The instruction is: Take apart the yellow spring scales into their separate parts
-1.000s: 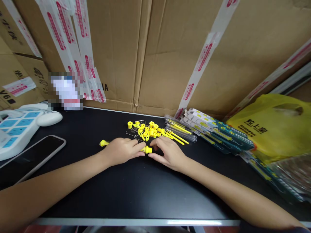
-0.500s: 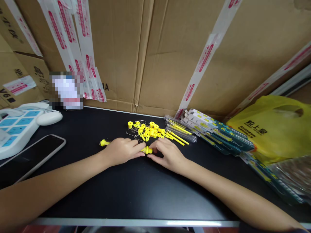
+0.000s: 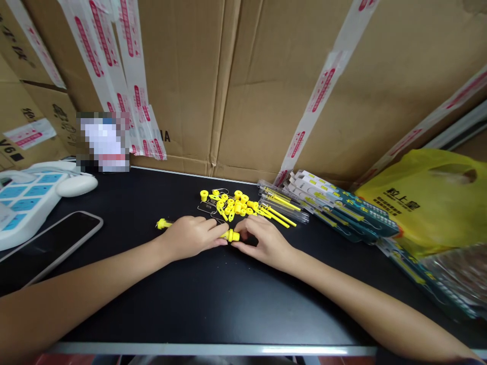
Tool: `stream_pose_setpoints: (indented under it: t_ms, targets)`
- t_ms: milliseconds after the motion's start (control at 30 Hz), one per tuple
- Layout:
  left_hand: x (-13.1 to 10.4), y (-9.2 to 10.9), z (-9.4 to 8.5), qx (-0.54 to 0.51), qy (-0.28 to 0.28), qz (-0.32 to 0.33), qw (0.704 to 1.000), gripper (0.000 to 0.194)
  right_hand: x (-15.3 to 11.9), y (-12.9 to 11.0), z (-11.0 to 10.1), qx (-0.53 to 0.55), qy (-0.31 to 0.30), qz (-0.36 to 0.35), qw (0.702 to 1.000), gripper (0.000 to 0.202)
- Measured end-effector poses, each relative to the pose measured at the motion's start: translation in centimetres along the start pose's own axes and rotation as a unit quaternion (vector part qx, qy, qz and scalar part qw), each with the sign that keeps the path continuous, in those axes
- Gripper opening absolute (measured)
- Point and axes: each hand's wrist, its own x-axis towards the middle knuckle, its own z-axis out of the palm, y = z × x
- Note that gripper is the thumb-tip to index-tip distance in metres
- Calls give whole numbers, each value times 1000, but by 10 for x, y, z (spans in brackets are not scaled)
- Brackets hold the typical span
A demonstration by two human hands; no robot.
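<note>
Yellow plastic all over this one. The left hand (image 3: 190, 235) is lying palm down over a long yellow rod (image 3: 230, 235), fingertips pinching it near its right tip, and the rod's far tip is poking out past the wrist at about 9 o'clock. The right hand (image 3: 264, 241) is coming in from 3 o'clock, thumb and forefinger closing on the same tip, so both hands are meeting right there on the black table (image 3: 198, 299), dead centre of the view. I can't tell whether the right fingers are gripping the rod itself or a tiny cap going on it, it's too small.

My take on doing this bit well: keep the rod flat on the table so it isn't rolling, and let the left hand be the anchor while the right one is doing the fine work. Line things up straight along the rod, not at an angle, or small plastic like this is probably going to bind or pop off.

The pile of loose yellow parts (image 3: 232, 203) is sitting just past the hands at 12 o'clock, so watch the knuckles aren't scattering it. Packaged sets (image 3: 342, 208) are lying at 2 o'clock, a yellow bag (image 3: 426, 203) is past them at 3, and a phone (image 3: 61, 238) at 9 is well apart.
</note>
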Motion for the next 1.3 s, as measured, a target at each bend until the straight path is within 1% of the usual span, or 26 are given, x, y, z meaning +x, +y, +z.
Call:
stream_pose_setpoints:
  t_ms: [67, 167, 233, 300, 467, 633, 767, 833, 967, 1100, 1167, 1300]
  targets:
    - [0, 0, 0, 0, 1, 0, 1000, 33, 0, -1, -1, -4, -4, 11, 1000, 24]
    - [0, 0, 0, -2, 9, 0, 1000, 32, 0, -3, -2, -13, -23, 19, 999, 22]
    - [0, 0, 0, -4, 10, 1, 1000, 31, 0, -4, -2, -15, -31, 14, 999, 27]
    - [0, 0, 0, -4, 7, 2, 1000, 31, 1, -4, -2, -14, -29, 14, 999, 26]
    - [-1, -1, 1, 3, 3, -1, 1000, 32, 1, -2, 1, -5, -12, 19, 1000, 14]
    - [-1, 0, 2, 3, 9, 3, 1000, 32, 0, -3, 0, -9, -25, 16, 1000, 20]
    - [0, 0, 1, 6, 14, 6, 1000, 32, 1, -3, 0, -24, -32, 5, 999, 29]
    - [-1, 0, 1, 8, 14, 6, 1000, 32, 1, -2, 1, -23, -29, 6, 999, 28]
    - [-1, -1, 2, 5, 8, 5, 1000, 32, 1, 0, 2, -21, -14, 9, 1000, 19]
    - [-1, -1, 3, 1, 11, 6, 1000, 32, -1, 0, 4, -36, 2, -16, 999, 13]
    - [0, 0, 2, -3, 11, 6, 1000, 32, -2, 0, 3, -40, 6, -18, 999, 14]
    - [0, 0, 1, -8, 15, 7, 1000, 32, -2, -3, 0, -31, -10, 13, 999, 23]
